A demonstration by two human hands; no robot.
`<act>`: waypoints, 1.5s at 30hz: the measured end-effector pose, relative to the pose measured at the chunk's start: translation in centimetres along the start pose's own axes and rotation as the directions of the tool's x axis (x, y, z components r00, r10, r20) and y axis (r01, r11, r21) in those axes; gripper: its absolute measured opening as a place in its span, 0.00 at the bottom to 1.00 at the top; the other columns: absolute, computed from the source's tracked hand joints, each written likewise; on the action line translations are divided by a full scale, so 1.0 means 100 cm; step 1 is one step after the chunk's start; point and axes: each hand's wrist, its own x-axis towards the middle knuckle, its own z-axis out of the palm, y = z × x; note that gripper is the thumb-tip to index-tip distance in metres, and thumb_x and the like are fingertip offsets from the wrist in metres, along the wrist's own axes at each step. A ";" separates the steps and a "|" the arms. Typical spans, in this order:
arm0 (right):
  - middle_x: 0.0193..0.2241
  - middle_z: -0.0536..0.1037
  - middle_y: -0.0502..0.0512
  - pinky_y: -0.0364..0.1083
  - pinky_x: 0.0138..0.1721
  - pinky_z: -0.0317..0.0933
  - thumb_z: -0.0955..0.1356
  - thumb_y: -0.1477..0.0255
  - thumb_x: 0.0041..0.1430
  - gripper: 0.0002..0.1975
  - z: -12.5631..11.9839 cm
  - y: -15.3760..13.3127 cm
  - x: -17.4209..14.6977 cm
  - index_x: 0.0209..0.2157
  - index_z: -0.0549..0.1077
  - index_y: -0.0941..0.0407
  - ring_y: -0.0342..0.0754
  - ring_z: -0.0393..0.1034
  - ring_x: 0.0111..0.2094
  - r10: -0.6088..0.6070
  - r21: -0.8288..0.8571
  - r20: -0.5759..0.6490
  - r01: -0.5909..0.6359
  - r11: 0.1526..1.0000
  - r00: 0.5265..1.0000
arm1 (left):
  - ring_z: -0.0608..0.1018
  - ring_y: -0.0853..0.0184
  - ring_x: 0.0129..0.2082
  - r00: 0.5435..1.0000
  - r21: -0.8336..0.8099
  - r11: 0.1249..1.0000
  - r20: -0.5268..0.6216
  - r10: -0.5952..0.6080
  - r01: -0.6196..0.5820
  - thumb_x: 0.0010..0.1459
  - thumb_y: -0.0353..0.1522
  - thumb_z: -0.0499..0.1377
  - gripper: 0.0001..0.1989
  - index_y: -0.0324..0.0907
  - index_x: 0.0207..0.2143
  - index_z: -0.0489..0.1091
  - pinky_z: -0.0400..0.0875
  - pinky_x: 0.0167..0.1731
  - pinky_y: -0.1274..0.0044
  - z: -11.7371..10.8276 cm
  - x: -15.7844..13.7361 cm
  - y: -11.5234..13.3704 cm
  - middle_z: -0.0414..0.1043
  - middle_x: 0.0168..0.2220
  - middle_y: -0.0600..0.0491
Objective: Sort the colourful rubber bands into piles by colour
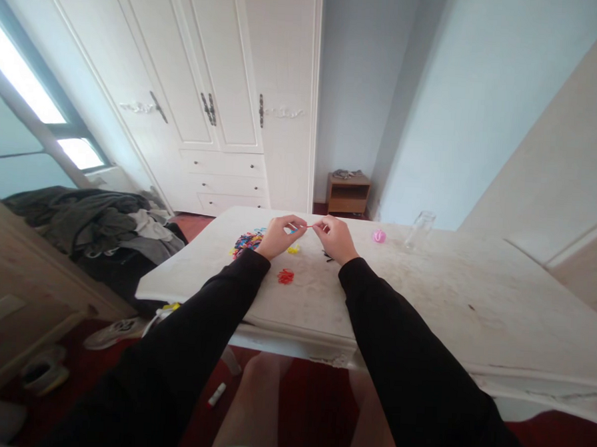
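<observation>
Left hand (278, 236) and right hand (338, 237) pinch a red band (309, 227) mid-frame.
A red pile (286, 276) lies below, on the bench (425, 297).

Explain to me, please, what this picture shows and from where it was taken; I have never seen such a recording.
There is no machine here: one camera, worn on a person's head, looks forward and down at two bare hands. The left hand and right hand hold a thin red strand between them. On the white table lie a multicoloured pile, a red cluster, and a few yellow pieces and black pieces. Farther right are a small pink item and a clear container.
</observation>
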 end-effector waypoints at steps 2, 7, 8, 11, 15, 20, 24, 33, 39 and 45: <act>0.30 0.77 0.53 0.45 0.37 0.59 0.69 0.72 0.63 0.07 0.000 0.000 0.000 0.31 0.77 0.57 0.46 0.68 0.31 -0.009 0.004 0.002 0.009 1.000 1.000 | 0.82 0.64 0.33 1.000 -0.026 1.000 0.004 0.008 -0.008 0.60 0.41 0.64 0.13 0.40 0.36 0.80 0.78 0.39 0.73 0.002 0.000 -0.001 0.83 0.35 0.49; 0.31 0.77 0.53 0.45 0.37 0.59 0.69 0.72 0.63 0.07 -0.001 -0.001 -0.001 0.30 0.76 0.57 0.46 0.68 0.31 -0.016 -0.001 0.025 0.016 1.000 1.000 | 0.80 0.65 0.33 1.000 -0.035 0.999 0.020 0.007 -0.006 0.62 0.40 0.62 0.13 0.40 0.34 0.79 0.75 0.38 0.73 0.006 0.003 -0.010 0.82 0.33 0.49; 0.31 0.77 0.53 0.46 0.37 0.59 0.69 0.72 0.63 0.07 -0.001 -0.001 -0.001 0.30 0.76 0.57 0.46 0.68 0.31 -0.016 -0.005 0.031 0.016 1.000 0.999 | 0.80 0.65 0.33 1.000 -0.039 0.999 0.019 0.005 -0.004 0.61 0.39 0.62 0.12 0.40 0.34 0.79 0.75 0.38 0.74 0.007 0.003 -0.011 0.81 0.32 0.49; 0.31 0.77 0.54 0.46 0.38 0.58 0.68 0.71 0.64 0.08 0.000 -0.004 -0.002 0.30 0.75 0.56 0.47 0.68 0.32 -0.004 -0.027 0.044 0.005 1.000 0.999 | 0.78 0.67 0.31 1.000 -0.032 0.999 0.005 0.004 -0.003 0.61 0.35 0.61 0.09 0.40 0.33 0.77 0.73 0.35 0.75 0.008 0.003 -0.011 0.80 0.31 0.50; 0.31 0.77 0.54 0.46 0.38 0.57 0.67 0.73 0.63 0.08 -0.003 -0.005 -0.001 0.29 0.74 0.55 0.48 0.67 0.32 0.031 -0.084 0.012 -0.030 0.996 0.999 | 0.77 0.67 0.30 1.000 0.000 1.000 -0.021 0.000 0.000 0.58 0.30 0.60 0.05 0.40 0.30 0.74 0.71 0.33 0.75 0.005 0.004 -0.010 0.78 0.30 0.52; 0.32 0.78 0.55 0.48 0.38 0.57 0.66 0.73 0.62 0.08 -0.020 0.000 0.003 0.28 0.74 0.55 0.50 0.68 0.33 0.128 -0.115 -0.230 -0.157 0.981 0.965 | 0.75 0.67 0.28 0.984 0.019 0.997 -0.159 -0.076 0.080 0.56 0.26 0.60 0.05 0.41 0.26 0.71 0.70 0.31 0.75 0.000 0.007 -0.011 0.75 0.27 0.53; 0.31 0.77 0.55 0.48 0.38 0.59 0.66 0.72 0.61 0.08 -0.021 -0.001 0.002 0.27 0.73 0.54 0.49 0.67 0.32 0.140 -0.086 -0.263 -0.168 0.982 0.955 | 0.75 0.68 0.28 0.991 -0.001 0.998 -0.118 -0.057 0.058 0.56 0.26 0.59 0.05 0.41 0.27 0.71 0.69 0.31 0.76 0.005 0.006 -0.011 0.75 0.27 0.53; 0.24 0.77 0.53 0.46 0.32 0.60 0.71 0.65 0.55 0.10 -0.017 -0.011 0.002 0.29 0.79 0.58 0.46 0.67 0.26 0.112 0.214 0.139 -0.140 0.967 0.984 | 0.74 0.69 0.30 0.988 -0.034 0.999 -0.152 -0.019 0.014 0.61 0.30 0.58 0.05 0.41 0.31 0.70 0.68 0.31 0.77 0.003 0.002 -0.004 0.74 0.29 0.54; 0.27 0.82 0.54 0.45 0.31 0.63 0.74 0.63 0.51 0.13 -0.008 -0.027 -0.010 0.32 0.85 0.58 0.44 0.69 0.26 -0.064 0.306 0.679 -0.201 0.931 0.732 | 0.73 0.69 0.30 0.982 -0.037 0.999 -0.185 -0.040 0.033 0.63 0.29 0.56 0.05 0.42 0.32 0.68 0.67 0.30 0.77 0.003 0.002 0.003 0.73 0.30 0.54; 0.27 0.84 0.54 0.45 0.35 0.65 0.74 0.63 0.53 0.12 0.006 -0.030 -0.013 0.32 0.85 0.57 0.47 0.73 0.30 -0.116 0.286 0.712 -0.136 0.948 0.693 | 0.73 0.68 0.31 0.987 -0.017 1.000 -0.157 -0.013 0.010 0.64 0.30 0.56 0.05 0.42 0.33 0.68 0.66 0.31 0.77 0.002 0.001 0.004 0.72 0.30 0.53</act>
